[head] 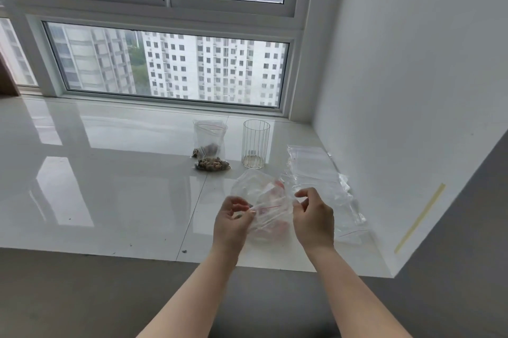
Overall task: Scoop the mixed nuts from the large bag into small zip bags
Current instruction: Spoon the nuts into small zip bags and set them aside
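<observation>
A small clear zip bag (268, 201) with a red zip line hangs just above the glossy white sill. My left hand (232, 223) pinches its left edge near the zip. My right hand (313, 218) pinches its right edge. Farther back stands the large clear bag (210, 141) with a little of the mixed nuts at its bottom. In front of that large bag a small filled bag of nuts (212, 164) lies flat. A ribbed clear glass cup (256, 144) stands upright to the right of the large bag.
A pile of empty zip bags (319, 172) lies to the right, against the white wall (412, 90). The sill's front edge (165, 256) drops to a grey floor. A window runs along the back. Small crumbs dot the sill near the front edge.
</observation>
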